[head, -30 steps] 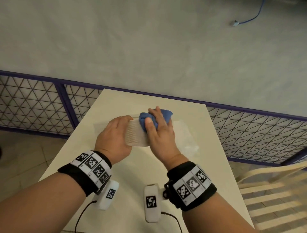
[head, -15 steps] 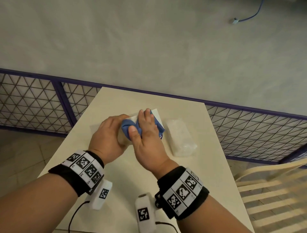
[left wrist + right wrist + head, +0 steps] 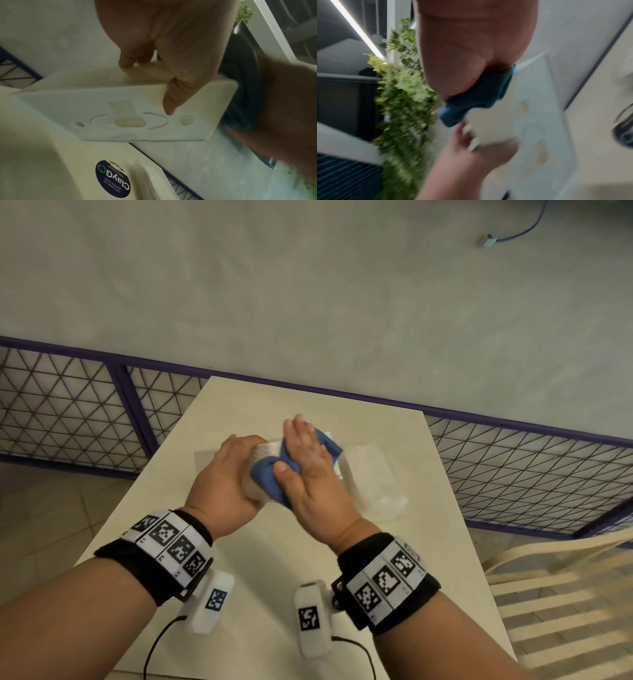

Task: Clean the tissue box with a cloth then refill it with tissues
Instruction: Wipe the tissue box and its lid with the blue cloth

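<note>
My left hand [image 3: 226,481] grips the white tissue box [image 3: 262,451] by its left side and holds it tilted above the table. In the left wrist view its thumb [image 3: 171,102] lies on the box's [image 3: 120,115] underside, which has holes, and its fingers [image 3: 126,60] curl over the far edge. My right hand [image 3: 308,460] lies flat, fingers straight, and presses a blue cloth [image 3: 267,477] against the box. The right wrist view is blurred; it shows the cloth [image 3: 479,97] under the palm. A clear-wrapped pack of tissues [image 3: 373,477] lies just right of the box.
The cream table [image 3: 274,559] stands against a purple mesh railing [image 3: 513,460]. A round dark "ClayGo" sticker [image 3: 112,178] is on the tabletop beneath the box. A slatted cream chair [image 3: 565,594] stands at the right. Green foliage [image 3: 402,94] hangs nearby.
My right hand has slid the cloth from the box's far end towards me and now lies flat on it. Both hands and the box moved left, uncovering the tissue pack.
</note>
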### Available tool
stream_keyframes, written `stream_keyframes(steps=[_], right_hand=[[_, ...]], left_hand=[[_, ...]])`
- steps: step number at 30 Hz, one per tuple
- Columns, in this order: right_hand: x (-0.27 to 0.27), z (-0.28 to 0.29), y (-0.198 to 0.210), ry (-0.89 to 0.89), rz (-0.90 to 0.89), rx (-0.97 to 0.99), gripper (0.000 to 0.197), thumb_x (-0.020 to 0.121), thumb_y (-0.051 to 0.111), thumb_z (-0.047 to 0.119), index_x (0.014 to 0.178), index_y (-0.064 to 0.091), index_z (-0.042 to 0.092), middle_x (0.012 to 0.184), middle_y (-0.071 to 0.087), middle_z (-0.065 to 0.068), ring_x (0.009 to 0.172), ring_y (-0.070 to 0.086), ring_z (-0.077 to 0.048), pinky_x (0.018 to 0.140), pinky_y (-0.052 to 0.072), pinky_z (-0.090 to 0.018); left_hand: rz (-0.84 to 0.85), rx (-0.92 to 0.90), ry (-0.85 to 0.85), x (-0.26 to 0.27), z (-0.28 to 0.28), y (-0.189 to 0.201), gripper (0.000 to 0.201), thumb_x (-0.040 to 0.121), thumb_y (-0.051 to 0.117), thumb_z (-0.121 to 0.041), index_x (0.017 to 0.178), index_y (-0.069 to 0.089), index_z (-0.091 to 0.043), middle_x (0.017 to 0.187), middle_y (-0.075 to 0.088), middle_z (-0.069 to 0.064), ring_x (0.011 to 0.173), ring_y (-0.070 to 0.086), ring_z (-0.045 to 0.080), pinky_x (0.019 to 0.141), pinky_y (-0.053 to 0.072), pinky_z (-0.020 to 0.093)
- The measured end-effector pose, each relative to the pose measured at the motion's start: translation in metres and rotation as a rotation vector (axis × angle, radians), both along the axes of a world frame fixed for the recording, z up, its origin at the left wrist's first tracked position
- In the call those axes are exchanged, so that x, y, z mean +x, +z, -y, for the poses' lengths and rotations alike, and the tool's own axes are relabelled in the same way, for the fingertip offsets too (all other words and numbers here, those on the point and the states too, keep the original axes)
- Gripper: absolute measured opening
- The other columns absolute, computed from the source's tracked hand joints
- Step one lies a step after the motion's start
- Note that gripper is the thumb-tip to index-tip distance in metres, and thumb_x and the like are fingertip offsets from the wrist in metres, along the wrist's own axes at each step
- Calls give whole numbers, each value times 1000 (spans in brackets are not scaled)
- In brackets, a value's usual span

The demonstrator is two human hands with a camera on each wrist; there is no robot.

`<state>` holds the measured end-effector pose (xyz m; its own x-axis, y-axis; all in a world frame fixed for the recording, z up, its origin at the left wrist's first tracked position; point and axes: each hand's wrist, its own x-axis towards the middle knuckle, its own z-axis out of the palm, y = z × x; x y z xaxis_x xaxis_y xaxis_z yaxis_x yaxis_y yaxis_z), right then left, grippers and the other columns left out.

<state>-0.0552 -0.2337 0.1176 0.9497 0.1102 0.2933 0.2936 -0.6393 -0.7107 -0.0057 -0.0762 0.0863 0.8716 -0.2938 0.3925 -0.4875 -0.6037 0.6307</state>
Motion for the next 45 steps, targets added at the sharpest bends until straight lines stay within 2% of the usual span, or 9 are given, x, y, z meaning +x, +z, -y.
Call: stream_keyframes(steps=[4, 13, 17, 23, 26, 32, 36, 40, 45], right_hand=[[17, 30, -13, -249, -145, 262, 70, 88, 32, 46, 151, 15, 19, 160, 19, -3, 147, 15, -15, 122, 11, -33], [-6, -20, -3, -59, 28, -176, 60, 93, 31, 45, 149, 21, 31, 160, 17, 1, 149, -3, -17, 118, -7, -43], [9, 22, -8, -178, 56, 5, 55, 90, 31, 51, 138, 46, 29, 147, 45, 1, 139, 33, -14, 119, 19, -39], [-4, 52, -3, 75, -164, 429, 82, 71, 60, 69, 141, 32, 38, 138, 47, 6, 127, 46, -8, 107, 39, -26], [-7, 58, 6, 212, -179, 441, 109, 51, 85, 44, 143, 27, 39, 138, 42, 3, 122, 49, -8, 94, 50, -24], [-7, 52, 23, 232, 32, 3, 118, 55, 84, 13, 147, 14, 38, 125, 42, -3, 117, 48, -13, 102, 46, -31], [-6, 44, 14, 144, 158, -110, 113, 59, 82, 16, 148, 15, 36, 124, 41, -2, 112, 49, -12, 92, 52, -27], [-3, 32, 1, 34, 245, -241, 98, 65, 78, 23, 147, 24, 29, 124, 39, -3, 110, 48, -16, 79, 57, -33], [4, 9, 7, 43, 373, -225, 88, 68, 77, 19, 144, 33, 18, 126, 45, -10, 120, 44, -23, 90, 53, -40]], left_hand=[[3, 23, -18, -4, -5, 0, 65, 64, 78, -19, 118, 44, -28, 109, 47, -12, 105, 45, 9, 71, 45, 31], [-131, -34, -139, -13, 5, 10, 56, 72, 73, -7, 115, 47, -33, 109, 55, -7, 108, 55, 17, 94, 40, 19], [-196, -142, -132, -16, -5, 9, 67, 49, 75, -47, 105, 38, -57, 109, 56, -6, 97, 58, 14, 81, 52, 38], [-237, -201, -223, -9, -21, 17, 78, 46, 80, -44, 110, 36, -54, 113, 57, -13, 105, 59, 10, 87, 54, 37], [-250, -255, -289, -4, -23, 16, 79, 47, 82, -37, 109, 36, -53, 111, 56, -18, 106, 59, 8, 85, 54, 27], [-229, -378, -370, -2, -24, 7, 83, 51, 86, -28, 119, 39, -34, 121, 54, -16, 112, 57, 7, 87, 49, 15], [-284, -187, -329, 3, -31, 15, 106, 55, 90, -18, 132, 24, -47, 133, 33, -42, 123, 46, -2, 95, 46, 15], [-189, 271, -223, -7, -31, 50, 125, 58, 86, -38, 141, -6, -52, 152, -13, -30, 127, 31, 0, 93, 44, 26], [110, 415, 4, -17, -7, 41, 87, 72, 73, -35, 139, 18, -36, 146, 31, -9, 133, 36, 27, 83, 54, 44]])
